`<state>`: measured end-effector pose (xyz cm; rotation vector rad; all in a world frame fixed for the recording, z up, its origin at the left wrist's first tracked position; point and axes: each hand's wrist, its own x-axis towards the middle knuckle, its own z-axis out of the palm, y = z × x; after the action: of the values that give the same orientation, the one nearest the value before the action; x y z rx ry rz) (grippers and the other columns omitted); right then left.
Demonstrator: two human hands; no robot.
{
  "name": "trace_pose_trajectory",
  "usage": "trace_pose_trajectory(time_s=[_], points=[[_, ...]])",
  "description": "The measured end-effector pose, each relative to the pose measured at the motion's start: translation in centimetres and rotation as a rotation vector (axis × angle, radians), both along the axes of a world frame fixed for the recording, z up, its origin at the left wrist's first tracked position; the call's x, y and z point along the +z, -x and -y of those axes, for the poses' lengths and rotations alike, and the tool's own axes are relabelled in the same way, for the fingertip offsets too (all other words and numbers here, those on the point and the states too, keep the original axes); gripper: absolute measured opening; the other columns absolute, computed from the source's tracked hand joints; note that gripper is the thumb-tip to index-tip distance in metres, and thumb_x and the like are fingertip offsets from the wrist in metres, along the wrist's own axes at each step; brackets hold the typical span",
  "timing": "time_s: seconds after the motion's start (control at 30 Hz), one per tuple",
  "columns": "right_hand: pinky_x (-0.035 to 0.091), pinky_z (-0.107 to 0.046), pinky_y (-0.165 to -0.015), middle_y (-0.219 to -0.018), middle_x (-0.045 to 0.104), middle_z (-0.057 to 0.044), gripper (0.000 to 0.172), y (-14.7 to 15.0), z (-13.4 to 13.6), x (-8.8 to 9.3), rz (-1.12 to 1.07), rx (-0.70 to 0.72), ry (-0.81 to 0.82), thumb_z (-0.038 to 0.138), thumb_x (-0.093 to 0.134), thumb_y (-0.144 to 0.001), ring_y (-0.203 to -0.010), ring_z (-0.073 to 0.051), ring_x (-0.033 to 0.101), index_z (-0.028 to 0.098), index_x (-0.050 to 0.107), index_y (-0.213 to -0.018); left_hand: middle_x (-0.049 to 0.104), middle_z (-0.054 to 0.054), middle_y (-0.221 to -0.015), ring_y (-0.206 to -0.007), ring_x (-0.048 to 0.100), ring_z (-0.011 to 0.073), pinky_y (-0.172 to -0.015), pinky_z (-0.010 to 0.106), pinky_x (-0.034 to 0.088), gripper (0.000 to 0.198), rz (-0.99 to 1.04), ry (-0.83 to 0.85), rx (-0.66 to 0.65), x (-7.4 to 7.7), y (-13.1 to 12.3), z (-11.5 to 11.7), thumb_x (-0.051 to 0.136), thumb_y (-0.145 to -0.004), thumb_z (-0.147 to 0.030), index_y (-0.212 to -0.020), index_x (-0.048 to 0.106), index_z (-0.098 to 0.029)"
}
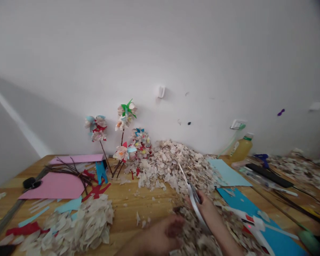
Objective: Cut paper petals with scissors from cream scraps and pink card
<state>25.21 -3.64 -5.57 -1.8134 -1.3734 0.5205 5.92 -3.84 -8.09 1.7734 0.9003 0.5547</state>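
Observation:
My right hand (204,206) is closed around the handles of a pair of scissors (193,201). Their blades point away from me, up and to the left, over a large heap of pale, dry petal-like flakes (176,163). Lower and to the left, my left hand (166,231) is smeared by motion; its fingers look bent, but I cannot make out whether they hold anything. It is beside a nearer heap of the same scraps (194,238). Flower stems with pale petals and coloured paper (122,153) stand against the wall, left of the large heap.
Larger pale petals (88,224) are piled front left, near pink paper (58,186), dark twigs (72,170) and a blue clip (101,172). To the right are blue paper (245,202), a white glue gun (252,220), a yellow liquid bottle (241,147) and purple-handled scissors (262,159).

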Motion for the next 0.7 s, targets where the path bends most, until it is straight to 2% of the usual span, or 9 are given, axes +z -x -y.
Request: trace_pose_trajectory(time_s=[0.07,0.13,0.23,0.37,0.47,0.57,0.63,0.7], points=[[0.043,-0.031,-0.055,-0.059,0.061,-0.002,0.035,-0.6,0.0,0.5,-0.004,-0.029,-0.004,0.054,0.051,-0.059,-0.059,-0.024,0.058,0.021,0.053,-0.071,0.066,0.005,-0.101,-0.092,0.061,0.0164,-0.077,0.027,0.047,0.049,0.012,-0.008,-0.003,0.4,-0.1,-0.6,0.053,-0.059,0.000,-0.104,0.057,-0.018],[0.044,-0.031,-0.057,-0.061,0.061,-0.003,0.037,-1.3,0.1,1.0,-0.010,-0.057,-0.009,0.057,0.050,-0.059,-0.062,-0.025,0.059,0.022,0.052,-0.071,0.059,0.008,-0.116,-0.106,0.053,0.0163,-0.090,0.032,0.040,0.052,0.005,-0.052,0.081,0.7,0.5,-1.4,0.042,-0.064,0.002,-0.111,0.051,-0.017],[0.044,-0.031,-0.057,-0.063,0.061,-0.003,0.037,-2.4,0.3,1.5,-0.012,-0.075,0.001,0.057,0.048,-0.062,-0.064,-0.025,0.058,0.022,0.051,-0.073,0.052,0.011,-0.123,-0.116,0.044,0.0204,-0.099,0.039,0.031,0.054,-0.051,-0.126,0.158,1.1,2.2,-1.9,0.040,-0.063,-0.001,-0.114,0.048,-0.016],[0.042,-0.029,-0.056,-0.063,0.060,-0.001,0.031,-3.7,1.7,2.6,0.028,0.004,0.056,0.052,0.053,-0.062,-0.065,-0.023,0.057,0.022,0.051,-0.070,0.051,0.008,-0.125,-0.118,0.041,0.0189,-0.102,0.035,0.027,0.049,-0.104,-0.214,0.091,1.6,4.6,-0.2,0.047,-0.064,-0.008,-0.113,0.051,-0.019],[0.041,-0.029,-0.054,-0.062,0.062,0.000,0.023,-4.0,3.6,3.4,0.076,0.111,0.134,0.043,0.061,-0.060,-0.061,-0.023,0.057,0.022,0.054,-0.067,0.049,0.008,-0.127,-0.120,0.039,0.0180,-0.103,0.032,0.024,0.052,-0.140,-0.267,0.064,1.8,6.4,1.3,0.047,-0.062,-0.006,-0.112,0.054,-0.019],[0.042,-0.032,-0.057,-0.064,0.064,-0.002,0.018,-3.9,4.8,3.4,0.102,0.187,0.182,0.038,0.062,-0.062,-0.061,-0.025,0.057,0.022,0.056,-0.069,0.046,0.010,-0.131,-0.125,0.033,0.0222,-0.105,0.035,0.022,0.062,-0.314,-0.308,0.050,1.0,7.8,2.5,0.049,-0.056,-0.006,-0.117,0.052,-0.017],[0.043,-0.036,-0.067,-0.075,0.066,-0.005,0.022,-3.7,4.7,2.7,0.081,0.237,0.179,0.039,0.060,-0.065,-0.074,-0.028,0.058,0.022,0.057,-0.078,0.038,0.014,-0.137,-0.129,0.025,0.0273,-0.106,0.040,0.019,0.073,-0.450,-0.282,0.038,-0.1,8.1,3.4,0.053,-0.053,-0.008,-0.125,0.045,-0.014],[0.042,-0.037,-0.079,-0.090,0.067,-0.008,0.032,-3.4,3.7,1.7,0.008,0.311,0.174,0.042,0.055,-0.069,-0.090,-0.028,0.057,0.021,0.054,-0.094,0.028,0.018,-0.142,-0.131,0.016,0.0324,-0.106,0.046,0.013,0.082,-0.506,-0.233,0.019,-1.2,7.5,4.3,0.060,-0.052,-0.015,-0.131,0.036,-0.010]])
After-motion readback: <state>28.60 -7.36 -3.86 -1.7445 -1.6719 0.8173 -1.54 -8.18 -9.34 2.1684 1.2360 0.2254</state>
